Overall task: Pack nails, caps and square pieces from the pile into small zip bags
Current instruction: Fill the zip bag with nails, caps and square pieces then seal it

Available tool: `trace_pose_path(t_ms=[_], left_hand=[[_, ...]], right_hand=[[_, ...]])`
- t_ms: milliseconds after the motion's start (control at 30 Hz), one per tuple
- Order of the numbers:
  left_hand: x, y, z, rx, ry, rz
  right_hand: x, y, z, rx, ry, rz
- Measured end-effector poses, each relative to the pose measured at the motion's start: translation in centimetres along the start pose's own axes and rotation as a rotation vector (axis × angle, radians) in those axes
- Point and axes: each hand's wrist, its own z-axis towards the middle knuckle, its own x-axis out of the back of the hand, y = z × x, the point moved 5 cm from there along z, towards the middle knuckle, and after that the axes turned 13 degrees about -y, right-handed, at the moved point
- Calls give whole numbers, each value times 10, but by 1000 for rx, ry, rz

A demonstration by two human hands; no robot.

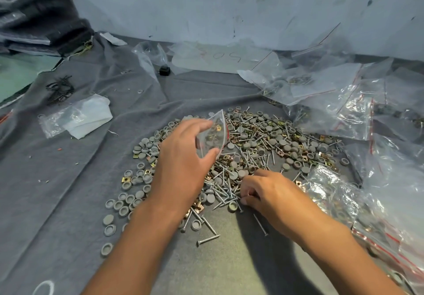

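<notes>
Dim, cool, even light; soft arm shadows fall on the cloth (68, 157) (wide-angle bending at edges), plastic bags (358, 115) glint.

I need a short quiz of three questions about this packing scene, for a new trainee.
1. True or false: the left hand holds a small zip bag.
2. The right hand picks in the pile at: A) black clips, B) nails, C) paper?
3. Fill in: the pile lies on a grey ____.

Key: 1 true; 2 B; 3 cloth.
</notes>
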Motion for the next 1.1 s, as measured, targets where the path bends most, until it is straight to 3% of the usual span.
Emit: trace_pose_path(t_ms=[267,467,633,833,1100], left_hand=[[21,-21,3,140,102,-371],[39,-50,12,205,163,-1398],[38,-52,12,211,82,-1778],[35,-48,10,236,56,-1946],[33,-46,9,245,68,-1856]], right_hand=[[-1,-3,-7,43,32,18],[-6,-8,-5,23,98,-48],[-11,-6,-9,84,135,-72],[4,6,-8,116,173,198],[29,19,-18,175,197,641]])
